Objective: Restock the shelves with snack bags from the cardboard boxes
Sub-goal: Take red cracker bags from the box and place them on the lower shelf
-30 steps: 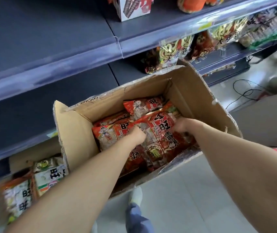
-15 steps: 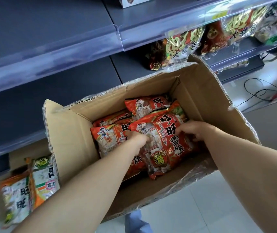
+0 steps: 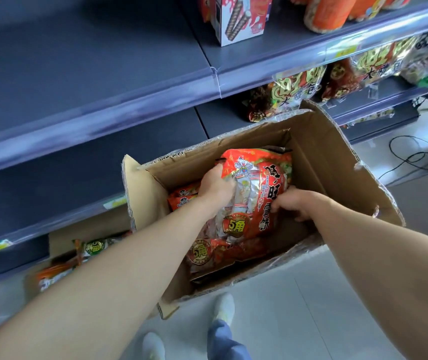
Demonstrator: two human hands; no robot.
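Both my hands are inside the open brown cardboard box (image 3: 324, 157), which stands at my feet in front of the dark grey metal shelves (image 3: 77, 74). My left grip (image 3: 216, 187) is curled round the left edge of a large red plastic snack bag (image 3: 259, 183), and my right grip (image 3: 294, 203) pinches its right edge lower down. The bag is tilted up between them, its printed front facing me, above the rest of the box's contents.

Beneath it lie more red snack bags (image 3: 207, 252) of the same print, flat on the box's bottom, with others (image 3: 181, 198) packed against the left wall. The right side of the box's bottom shows bare cardboard. The box's flaps stand open, and torn tape runs along their edges.

To my lower left, under the lowest shelf, a second brown cardboard box (image 3: 85, 229) holds green-and-orange snack bags (image 3: 96, 246), blurred.

On the top shelf stands a white-and-red carton (image 3: 238, 19) beside orange cylindrical packs (image 3: 329, 14). The shelf below carries gold-and-red gift bags (image 3: 296, 84), just behind the open box's far flap. A black cable (image 3: 410, 157) loops on the pale tiled floor (image 3: 311, 307) to the right. My white shoe (image 3: 224, 306) shows just below the box.
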